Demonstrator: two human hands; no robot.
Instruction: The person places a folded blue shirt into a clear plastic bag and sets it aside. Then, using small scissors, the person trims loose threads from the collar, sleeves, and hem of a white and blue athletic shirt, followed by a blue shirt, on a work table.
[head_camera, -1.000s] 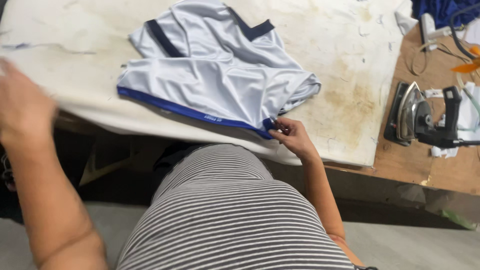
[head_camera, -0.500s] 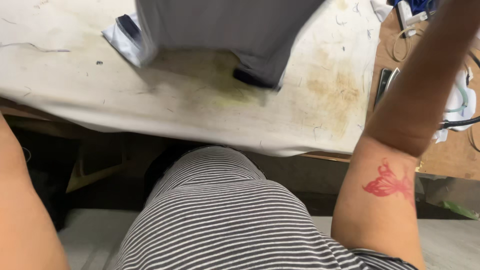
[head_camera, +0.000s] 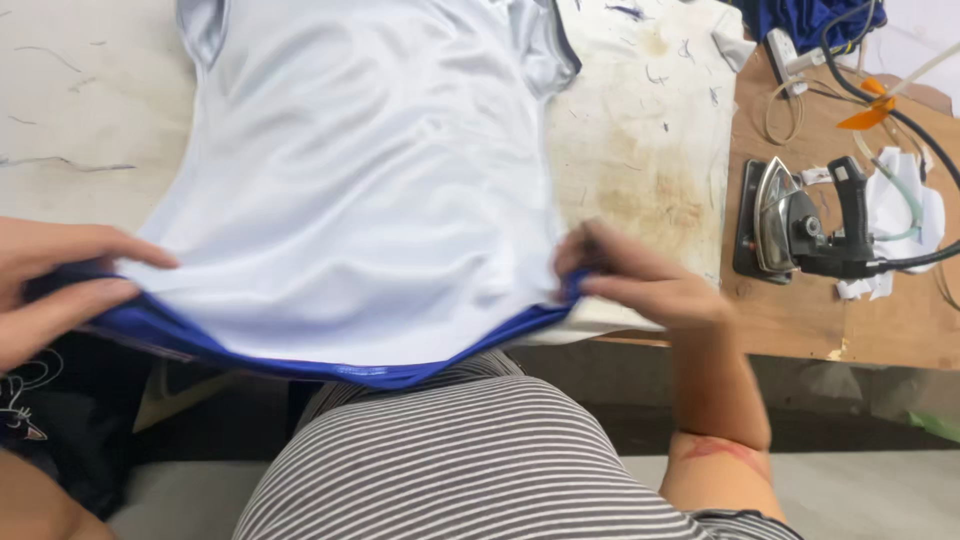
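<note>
A pale grey-white sports shirt (head_camera: 370, 180) with a blue hem (head_camera: 330, 365) lies spread flat on the stained white padded table (head_camera: 640, 150), its hem toward me and hanging over the table's near edge. My left hand (head_camera: 60, 285) pinches the hem at its left corner. My right hand (head_camera: 640, 280) grips the hem at its right corner. The shirt's sleeves lie at the far side, near the top of the view.
A steam iron (head_camera: 810, 225) with a black handle rests on a wooden board (head_camera: 850, 320) to the right of the padded table. Cables and hoses (head_camera: 880, 90) and blue cloth (head_camera: 800, 20) lie at the back right. My striped top fills the bottom.
The shirt was lifted off the table, then laid out flat with the hem toward me. My left hand has come in and taken the hem's left corner; my right hand holds the right corner.
</note>
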